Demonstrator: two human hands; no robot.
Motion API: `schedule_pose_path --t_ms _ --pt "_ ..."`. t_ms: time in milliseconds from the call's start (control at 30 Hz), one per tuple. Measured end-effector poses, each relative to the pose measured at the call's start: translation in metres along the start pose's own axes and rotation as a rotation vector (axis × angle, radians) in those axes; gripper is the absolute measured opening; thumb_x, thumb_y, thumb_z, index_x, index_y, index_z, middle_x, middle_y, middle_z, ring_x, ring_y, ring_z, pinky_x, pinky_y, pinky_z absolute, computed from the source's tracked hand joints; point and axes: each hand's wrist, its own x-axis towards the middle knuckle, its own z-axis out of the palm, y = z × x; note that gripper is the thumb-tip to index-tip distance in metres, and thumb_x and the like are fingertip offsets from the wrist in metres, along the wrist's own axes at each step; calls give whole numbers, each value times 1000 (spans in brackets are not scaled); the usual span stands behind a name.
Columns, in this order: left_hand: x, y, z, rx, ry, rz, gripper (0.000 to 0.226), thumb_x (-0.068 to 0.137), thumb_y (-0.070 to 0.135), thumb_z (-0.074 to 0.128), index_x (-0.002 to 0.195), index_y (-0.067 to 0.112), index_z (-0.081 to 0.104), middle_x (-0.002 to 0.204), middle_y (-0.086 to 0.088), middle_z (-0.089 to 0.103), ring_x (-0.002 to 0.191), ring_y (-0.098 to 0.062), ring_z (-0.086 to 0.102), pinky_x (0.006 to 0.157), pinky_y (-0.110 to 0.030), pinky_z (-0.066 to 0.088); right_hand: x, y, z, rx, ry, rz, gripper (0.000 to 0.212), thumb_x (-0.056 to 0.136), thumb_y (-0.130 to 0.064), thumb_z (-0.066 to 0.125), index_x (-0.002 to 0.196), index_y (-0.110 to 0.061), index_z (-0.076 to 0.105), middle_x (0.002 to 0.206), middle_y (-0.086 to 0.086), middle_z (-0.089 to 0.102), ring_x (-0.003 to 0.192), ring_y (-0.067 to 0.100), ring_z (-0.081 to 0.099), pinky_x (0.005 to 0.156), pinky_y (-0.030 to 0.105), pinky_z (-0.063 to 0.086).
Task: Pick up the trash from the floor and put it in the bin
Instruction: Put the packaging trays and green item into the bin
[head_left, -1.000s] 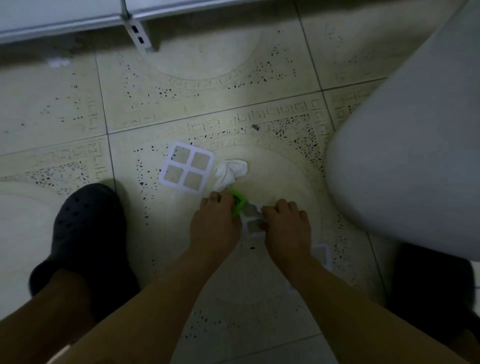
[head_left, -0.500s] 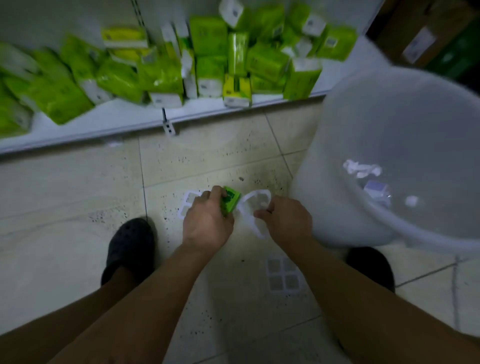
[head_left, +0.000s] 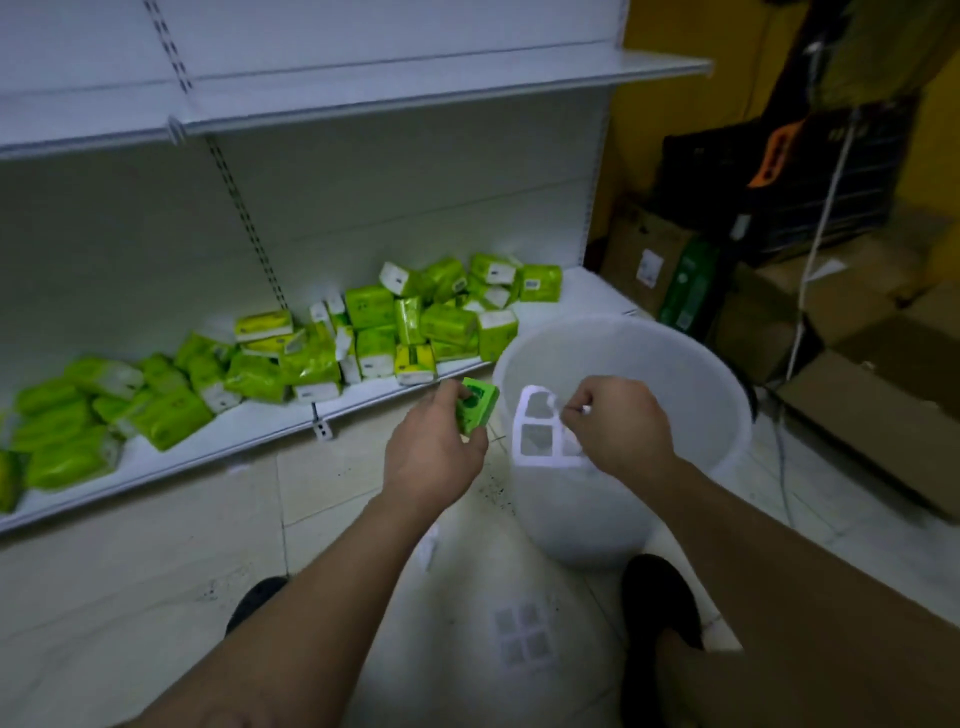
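Observation:
My left hand (head_left: 434, 451) grips a small green packet (head_left: 475, 405), held just left of the bin's rim. My right hand (head_left: 621, 428) pinches a white plastic grid frame (head_left: 537, 428) that hangs over the near edge of the white translucent bin (head_left: 675, 374). Another white grid frame (head_left: 522, 642) lies on the tiled floor between my feet, and a small white scrap (head_left: 430, 545) lies on the floor beside my left forearm.
A white shelf unit (head_left: 260, 426) at the left carries several green tissue packs (head_left: 395, 332) on its lowest board. Cardboard boxes (head_left: 878, 415) and a dark crate stand at the right, with a cable down the floor. My black shoes (head_left: 657, 597) flank the bin.
Both hands have risen from the floor with the green packet and the white frame and now hover at the bin's rim. The view has tilted up to show the shelves.

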Motion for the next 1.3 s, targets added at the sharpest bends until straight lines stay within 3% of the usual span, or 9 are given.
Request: schedule_pose_path --t_ms 133,300,400,467,567,800,1100,1200,1300 --pt "9 42 31 23 -63 37 38 84 41 56 118 29 45 118 2 61 98 -26 60 72 -35 48 6 51 -20 -4 60 128 26 82 -41 66 64 -24 57 61 -4 55 62 15 55 65 27 44" --pt "26 67 80 66 -158 28 40 83 40 58 119 25 49 118 -4 60 103 -28 59 77 -37 50 24 98 -8 54 102 240 29 85 -31 65 62 -16 57 57 -2 51 58 14 51 63 24 40" --pt "41 73 105 53 -186 3 44 83 38 60 123 23 49 124 -7 57 107 -31 59 82 -38 48 39 107 -3 124 103 261 20 86 -30 64 88 -10 67 85 8 67 82 24 63 78 29 50" --pt "49 73 118 39 -208 8 50 83 39 61 129 24 46 132 -6 51 113 -30 56 87 -39 47 45 114 -1 223 51 278 48 82 -34 67 122 -8 58 116 12 64 107 29 60 95 34 46" --pt "50 65 124 72 -266 11 58 82 40 62 134 25 42 140 -5 45 120 -29 53 94 -41 46 48 121 3 179 -127 251 72 80 -40 67 141 -15 38 139 14 45 122 32 49 101 36 41" --pt "16 26 92 186 -334 44 54 83 43 60 132 27 45 135 -3 54 123 -28 49 99 -42 43 15 72 17 58 -331 36 68 80 -42 67 139 -20 41 138 13 46 127 31 44 106 39 39" --pt "-34 -54 47 216 -332 -139 54 83 41 61 132 24 47 133 -5 56 122 -27 50 98 -42 44 -47 -9 76 21 -390 -211 52 86 -37 59 135 -24 45 135 3 48 122 23 49 99 35 41" --pt "-48 -91 41 226 -391 -254 56 84 40 61 135 23 44 135 -5 53 123 -28 48 99 -43 44 -51 -23 100 -38 -482 -229 52 85 -35 59 134 -24 44 134 4 47 120 25 51 97 36 43" --pt "-52 -131 46 218 -449 -357 58 86 38 60 137 22 42 136 -7 51 123 -28 48 99 -42 44 -49 -21 135 -102 -664 -116 58 85 -32 61 138 -20 41 140 9 44 126 27 46 103 36 39"
